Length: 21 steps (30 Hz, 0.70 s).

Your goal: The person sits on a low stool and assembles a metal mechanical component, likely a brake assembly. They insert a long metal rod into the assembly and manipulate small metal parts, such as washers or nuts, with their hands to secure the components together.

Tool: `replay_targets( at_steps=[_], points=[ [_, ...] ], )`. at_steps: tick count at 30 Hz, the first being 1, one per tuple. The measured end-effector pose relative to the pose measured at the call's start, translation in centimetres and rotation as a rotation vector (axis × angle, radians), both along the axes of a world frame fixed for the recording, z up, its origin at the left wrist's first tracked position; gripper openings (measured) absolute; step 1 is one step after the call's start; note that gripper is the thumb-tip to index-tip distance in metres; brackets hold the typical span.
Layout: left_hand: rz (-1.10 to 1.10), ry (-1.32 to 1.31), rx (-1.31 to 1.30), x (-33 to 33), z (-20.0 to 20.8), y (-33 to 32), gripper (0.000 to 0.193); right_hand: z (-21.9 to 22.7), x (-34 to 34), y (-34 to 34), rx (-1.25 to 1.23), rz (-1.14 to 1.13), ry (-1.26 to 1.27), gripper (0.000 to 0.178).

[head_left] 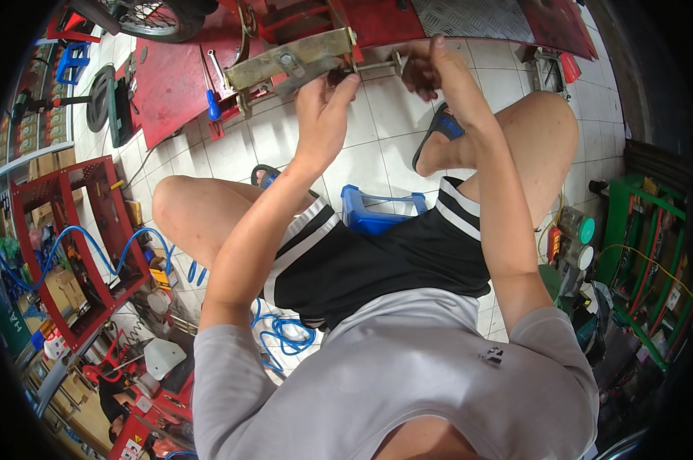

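My left hand [325, 119] is closed on a grey metal piece [309, 73] at the lower edge of a worn, brownish clamp jaw [289, 60]; its fingertips are partly hidden there. From the jaw's right end a threaded rod [377, 66] sticks out, with a short crossbar [398, 64] at its tip. Beside that crossbar hovers my right hand [431, 70], thumb raised and fingers loosely apart, slightly blurred, with nothing seen in it. The clamp sits at the near edge of a red motorcycle lift platform [170, 88].
On the platform lie a blue-handled screwdriver [213, 103] and a wrench [216, 67], near a motorcycle wheel [158, 19]. A blue plastic stool [377, 218] stands between my legs. A red metal frame [78, 245], a coiled blue hose [289, 337] and a green rack [630, 253] flank me.
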State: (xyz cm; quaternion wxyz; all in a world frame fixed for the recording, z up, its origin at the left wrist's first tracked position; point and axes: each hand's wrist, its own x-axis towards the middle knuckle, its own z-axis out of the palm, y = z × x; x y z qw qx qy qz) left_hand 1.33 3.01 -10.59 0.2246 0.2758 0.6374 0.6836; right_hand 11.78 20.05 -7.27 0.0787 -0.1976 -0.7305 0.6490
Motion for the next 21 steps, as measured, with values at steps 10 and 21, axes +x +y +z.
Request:
replay_targets(
  at_steps=[10, 21],
  points=[
    [0.027, -0.008, 0.008, 0.4, 0.4, 0.0, 0.020, -0.6, 0.2, 0.1, -0.006, -0.017, -0.109, 0.072],
    [0.020, 0.038, -0.015, 0.1, 0.1, 0.0, 0.017, 0.5, -0.5, -0.8, 0.002, -0.203, 0.045, 0.079]
  ],
)
